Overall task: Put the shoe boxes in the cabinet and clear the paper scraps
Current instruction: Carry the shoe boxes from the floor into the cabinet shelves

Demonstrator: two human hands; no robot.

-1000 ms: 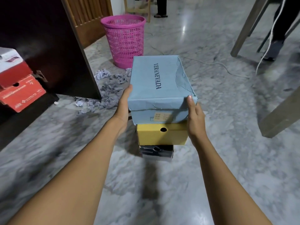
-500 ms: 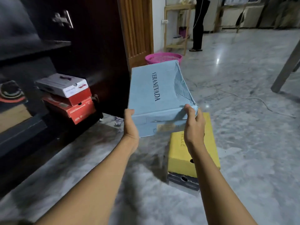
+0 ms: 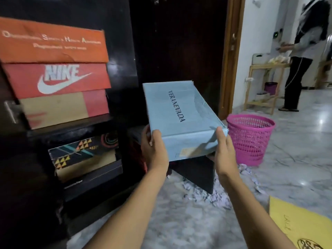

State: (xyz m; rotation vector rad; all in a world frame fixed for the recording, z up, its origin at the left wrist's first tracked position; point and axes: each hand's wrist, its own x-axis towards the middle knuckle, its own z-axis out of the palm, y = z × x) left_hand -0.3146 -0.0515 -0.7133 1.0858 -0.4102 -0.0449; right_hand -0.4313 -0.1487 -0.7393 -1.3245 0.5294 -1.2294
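Observation:
I hold a light blue shoe box [image 3: 179, 112] marked VERANEVADA in the air in front of the dark cabinet [image 3: 125, 51]. My left hand [image 3: 154, 150] grips its near left corner and my right hand [image 3: 224, 150] grips its near right corner. The cabinet's upper shelf holds an orange box [image 3: 52, 42] on a red Nike box [image 3: 57, 81]. A patterned dark box [image 3: 84, 153] sits on the shelf below. Paper scraps [image 3: 215, 196] lie on the marble floor under the open cabinet door [image 3: 197, 171]. A yellow box [image 3: 301, 225] lies at the lower right.
A pink mesh waste basket [image 3: 251, 139] stands on the floor right of the blue box, beside the wooden door frame [image 3: 231, 60]. A person [image 3: 301, 56] stands at a small wooden table [image 3: 264, 85] at the back right.
I have lifted the blue box off the yellow box and carried it left, up to the cabinet. The view has swung towards the shelves, and the yellow box now lies at the lower right.

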